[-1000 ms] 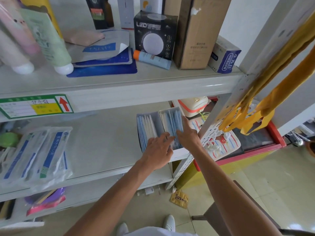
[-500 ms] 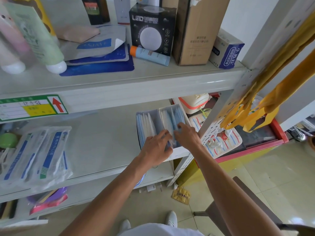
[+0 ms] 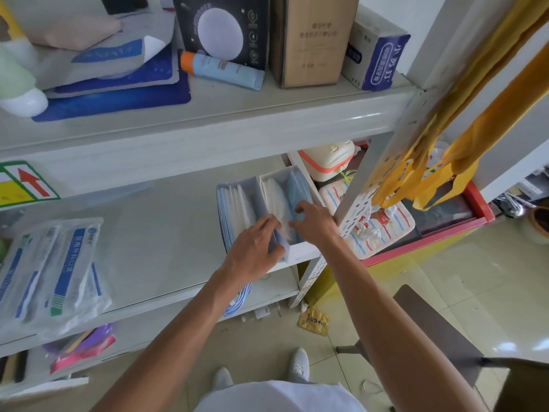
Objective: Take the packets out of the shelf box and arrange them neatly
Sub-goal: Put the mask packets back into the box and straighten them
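Observation:
A white two-compartment shelf box (image 3: 252, 185) stands at the right end of the middle shelf. Its left compartment holds upright blue-and-white packets (image 3: 234, 203); the right compartment holds white and light-blue packets (image 3: 285, 194). My left hand (image 3: 255, 248) grips the box's front edge at the divider, thumb on the front wall. My right hand (image 3: 315, 224) reaches into the right compartment, fingers curled around the light-blue packets. Whether it has lifted any packet I cannot tell.
Bagged packets (image 3: 56, 272) lie at the shelf's left. The grey shelf top (image 3: 154, 230) stretches between them and the box. The upper shelf carries a black box (image 3: 222, 28), a brown carton (image 3: 312, 37) and a tube (image 3: 222, 69). A perforated shelf post (image 3: 356, 203) stands right of my right hand.
My right hand has moved deeper into the right compartment and curled over the light-blue packets. My left hand has stayed on the box's front edge. The camera has come closer.

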The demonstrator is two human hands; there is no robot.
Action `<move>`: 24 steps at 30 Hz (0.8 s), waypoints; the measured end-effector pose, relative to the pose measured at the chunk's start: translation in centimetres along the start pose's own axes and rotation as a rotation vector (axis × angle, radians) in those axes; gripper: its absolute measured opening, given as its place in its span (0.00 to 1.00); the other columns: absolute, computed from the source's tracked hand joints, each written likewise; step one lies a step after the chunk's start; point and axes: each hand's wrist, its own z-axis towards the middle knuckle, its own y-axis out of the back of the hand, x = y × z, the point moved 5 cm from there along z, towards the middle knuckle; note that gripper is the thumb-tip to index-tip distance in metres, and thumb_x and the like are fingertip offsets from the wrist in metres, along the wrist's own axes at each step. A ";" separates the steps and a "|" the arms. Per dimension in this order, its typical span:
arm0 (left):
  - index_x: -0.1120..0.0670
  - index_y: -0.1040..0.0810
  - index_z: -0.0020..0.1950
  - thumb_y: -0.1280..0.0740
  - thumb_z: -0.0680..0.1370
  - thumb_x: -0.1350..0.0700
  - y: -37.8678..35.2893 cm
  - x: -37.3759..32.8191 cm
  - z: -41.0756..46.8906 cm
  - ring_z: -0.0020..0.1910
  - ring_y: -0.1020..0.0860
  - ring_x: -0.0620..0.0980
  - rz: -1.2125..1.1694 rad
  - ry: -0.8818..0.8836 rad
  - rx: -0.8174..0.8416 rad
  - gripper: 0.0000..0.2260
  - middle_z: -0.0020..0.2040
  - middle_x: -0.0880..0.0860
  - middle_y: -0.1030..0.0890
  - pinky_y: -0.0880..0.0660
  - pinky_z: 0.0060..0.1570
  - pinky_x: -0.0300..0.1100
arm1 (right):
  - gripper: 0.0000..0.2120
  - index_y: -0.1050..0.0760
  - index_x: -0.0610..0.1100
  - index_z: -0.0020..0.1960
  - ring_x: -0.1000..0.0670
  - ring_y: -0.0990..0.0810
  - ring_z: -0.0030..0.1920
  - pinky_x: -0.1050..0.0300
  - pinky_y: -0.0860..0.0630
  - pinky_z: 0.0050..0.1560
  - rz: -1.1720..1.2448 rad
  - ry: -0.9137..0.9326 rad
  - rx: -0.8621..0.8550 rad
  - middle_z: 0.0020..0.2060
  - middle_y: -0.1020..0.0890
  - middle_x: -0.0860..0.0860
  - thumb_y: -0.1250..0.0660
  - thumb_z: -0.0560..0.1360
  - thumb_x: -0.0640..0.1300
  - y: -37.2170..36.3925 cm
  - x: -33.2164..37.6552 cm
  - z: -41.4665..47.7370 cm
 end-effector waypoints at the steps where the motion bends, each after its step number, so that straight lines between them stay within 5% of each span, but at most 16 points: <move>1: 0.50 0.31 0.60 0.40 0.78 0.49 0.0 0.0 -0.1 0.47 0.24 0.48 0.000 0.007 -0.001 0.12 0.62 0.47 0.28 0.26 0.44 0.39 | 0.21 0.30 0.51 0.67 0.49 0.25 0.35 0.58 0.25 0.33 -0.030 -0.022 0.025 0.43 0.22 0.48 0.33 0.76 0.40 0.1 0.1 -0.1; 5: 0.48 0.32 0.62 0.46 0.76 0.45 0.2 -0.3 -0.3 0.51 0.23 0.48 0.033 0.009 -0.003 0.17 0.64 0.45 0.29 0.22 0.52 0.45 | 0.35 0.39 0.56 0.73 0.46 0.22 0.35 0.54 0.21 0.32 -0.062 -0.029 0.077 0.40 0.24 0.46 0.38 0.72 0.30 0.3 0.8 -0.4; 9: 0.50 0.30 0.63 0.41 0.77 0.50 0.4 -0.8 -0.3 0.52 0.22 0.46 -0.001 -0.013 -0.016 0.15 0.67 0.46 0.29 0.22 0.55 0.46 | 0.48 0.59 0.67 0.77 0.46 0.22 0.31 0.54 0.26 0.27 0.023 0.018 -0.002 0.35 0.24 0.44 0.41 0.73 0.29 1.3 1.7 -1.7; 13: 0.50 0.30 0.69 0.35 0.79 0.51 1.0 -1.0 -0.8 0.65 0.24 0.49 -0.017 -0.037 -0.065 0.19 0.75 0.47 0.35 0.24 0.62 0.43 | 0.54 0.69 0.60 0.77 0.47 0.25 0.26 0.58 0.34 0.23 0.050 0.079 -0.193 0.28 0.25 0.46 0.37 0.69 0.31 3.7 2.9 -2.9; 16: 0.49 0.32 0.73 0.35 0.79 0.51 2.2 -1.0 -1.8 0.73 0.31 0.50 0.037 -0.025 -0.207 0.22 0.78 0.51 0.37 0.29 0.68 0.46 | 0.50 0.64 0.51 0.79 0.48 0.27 0.28 0.58 0.34 0.27 -0.044 0.046 -0.235 0.28 0.29 0.50 0.35 0.69 0.36 5.4 3.4 -3.1; 18: 0.54 0.34 0.75 0.36 0.80 0.51 2.7 0.1 -2.6 0.75 0.34 0.54 0.113 0.146 -0.274 0.24 0.78 0.56 0.38 0.33 0.71 0.48 | 0.42 0.54 0.46 0.77 0.45 0.25 0.33 0.53 0.29 0.33 -0.067 0.038 -0.258 0.31 0.27 0.49 0.36 0.69 0.36 6.5 3.6 -3.2; 21: 0.64 0.41 0.78 0.39 0.80 0.52 2.4 1.9 -3.8 0.76 0.38 0.60 0.182 0.392 -0.222 0.30 0.79 0.63 0.41 0.37 0.73 0.49 | 0.30 0.45 0.46 0.67 0.41 0.23 0.39 0.50 0.29 0.39 -0.009 0.064 -0.294 0.36 0.27 0.49 0.37 0.69 0.36 7.4 3.5 -3.6; 24: 0.66 0.46 0.78 0.40 0.80 0.51 2.0 2.0 -4.2 0.77 0.38 0.59 0.152 0.403 -0.165 0.32 0.80 0.64 0.44 0.36 0.74 0.47 | 0.25 0.42 0.47 0.65 0.41 0.26 0.42 0.49 0.29 0.41 0.149 0.105 -0.265 0.41 0.26 0.47 0.34 0.72 0.42 7.5 3.1 -3.7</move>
